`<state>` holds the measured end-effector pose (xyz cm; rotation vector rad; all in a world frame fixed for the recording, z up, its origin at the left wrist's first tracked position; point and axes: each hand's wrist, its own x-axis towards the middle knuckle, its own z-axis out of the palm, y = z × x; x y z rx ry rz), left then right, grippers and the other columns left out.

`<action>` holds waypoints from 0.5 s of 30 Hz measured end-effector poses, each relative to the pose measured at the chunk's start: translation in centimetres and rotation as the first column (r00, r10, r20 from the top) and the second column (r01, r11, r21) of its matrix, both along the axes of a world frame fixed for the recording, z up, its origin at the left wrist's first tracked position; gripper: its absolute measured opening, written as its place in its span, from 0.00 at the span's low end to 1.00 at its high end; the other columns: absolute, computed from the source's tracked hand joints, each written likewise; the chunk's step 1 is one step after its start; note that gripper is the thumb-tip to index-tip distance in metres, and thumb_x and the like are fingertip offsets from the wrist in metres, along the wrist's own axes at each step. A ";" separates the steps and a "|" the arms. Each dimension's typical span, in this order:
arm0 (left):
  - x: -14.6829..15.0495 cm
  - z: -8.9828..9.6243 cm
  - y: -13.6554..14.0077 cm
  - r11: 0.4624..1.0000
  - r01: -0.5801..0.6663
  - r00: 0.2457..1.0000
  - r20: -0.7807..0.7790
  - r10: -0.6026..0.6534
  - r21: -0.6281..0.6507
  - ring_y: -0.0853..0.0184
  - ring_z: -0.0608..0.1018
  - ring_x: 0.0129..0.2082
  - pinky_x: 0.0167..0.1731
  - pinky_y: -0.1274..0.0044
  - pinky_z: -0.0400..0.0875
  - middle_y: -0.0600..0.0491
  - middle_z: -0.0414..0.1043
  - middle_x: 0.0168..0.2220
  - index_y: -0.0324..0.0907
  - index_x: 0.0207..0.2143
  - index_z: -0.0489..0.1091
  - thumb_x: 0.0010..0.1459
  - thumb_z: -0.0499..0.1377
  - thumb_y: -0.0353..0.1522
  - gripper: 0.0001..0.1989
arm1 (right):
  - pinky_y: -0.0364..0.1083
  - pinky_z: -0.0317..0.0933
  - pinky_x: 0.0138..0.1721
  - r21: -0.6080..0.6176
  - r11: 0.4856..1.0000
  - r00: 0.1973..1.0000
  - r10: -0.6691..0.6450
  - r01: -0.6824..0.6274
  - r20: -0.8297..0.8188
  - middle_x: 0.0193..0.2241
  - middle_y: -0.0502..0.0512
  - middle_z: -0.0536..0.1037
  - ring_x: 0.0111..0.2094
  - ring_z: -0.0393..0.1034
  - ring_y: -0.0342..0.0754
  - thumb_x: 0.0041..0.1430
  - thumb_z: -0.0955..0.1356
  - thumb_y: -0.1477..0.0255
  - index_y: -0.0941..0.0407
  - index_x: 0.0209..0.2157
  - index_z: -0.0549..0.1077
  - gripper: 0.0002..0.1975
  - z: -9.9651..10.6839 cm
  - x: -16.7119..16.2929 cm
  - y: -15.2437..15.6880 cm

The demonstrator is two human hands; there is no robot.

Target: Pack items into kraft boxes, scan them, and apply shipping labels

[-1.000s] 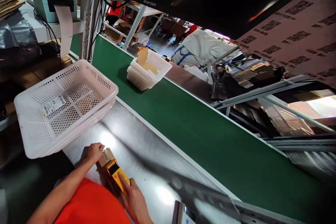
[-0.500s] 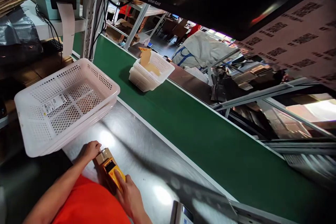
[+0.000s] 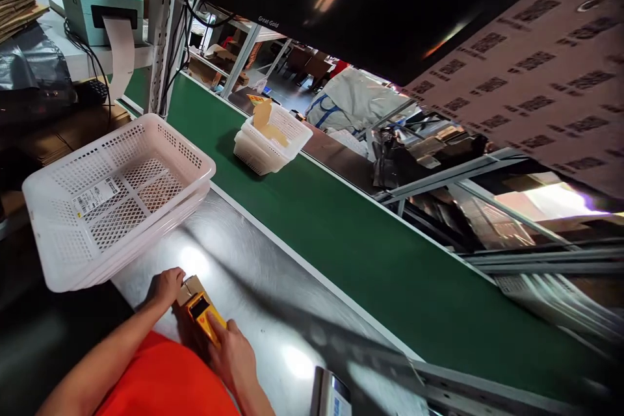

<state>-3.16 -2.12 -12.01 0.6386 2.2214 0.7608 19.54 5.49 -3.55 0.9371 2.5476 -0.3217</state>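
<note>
My left hand [image 3: 169, 285] is closed at the far left corner of a small brown cardboard box [image 3: 190, 286], its fingertips at the flap. In my right hand [image 3: 234, 354] is a yellow, box-shaped item [image 3: 207, 315] with a dark panel on its upper end; my thumb lies along its face. The item rests over the cardboard box, and I cannot tell whether it is inside or on top. Both are close to my body, above the metal table [image 3: 234, 266]. My right fingers are partly hidden underneath.
Stacked white baskets [image 3: 141, 227] stand at the left. A green conveyor belt [image 3: 341, 240] carries smaller white baskets [image 3: 270, 143] with cardboard inside. A label printer [image 3: 100, 10] sits at the back left. Overhead hangs a black screen [image 3: 302, 6]; a dark device [image 3: 331, 393] lies at the front edge.
The view has shifted slightly, so the surroundings appear a little further left. Both hands keep their hold on the box and the yellow item, with hardly any movement.
</note>
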 end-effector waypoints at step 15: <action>0.7 -0.2 0.9 0.980 -0.201 0.965 0.170 0.198 0.002 0.65 0.85 0.37 0.32 0.79 0.70 0.51 0.87 0.36 0.46 0.30 0.76 0.72 0.55 0.38 0.17 | 0.46 0.70 0.49 -0.016 0.999 0.998 -0.036 0.036 -0.048 0.52 0.57 0.77 0.50 0.78 0.54 0.65 0.67 0.75 0.40 0.71 0.66 0.35 0.0 2.8 0.1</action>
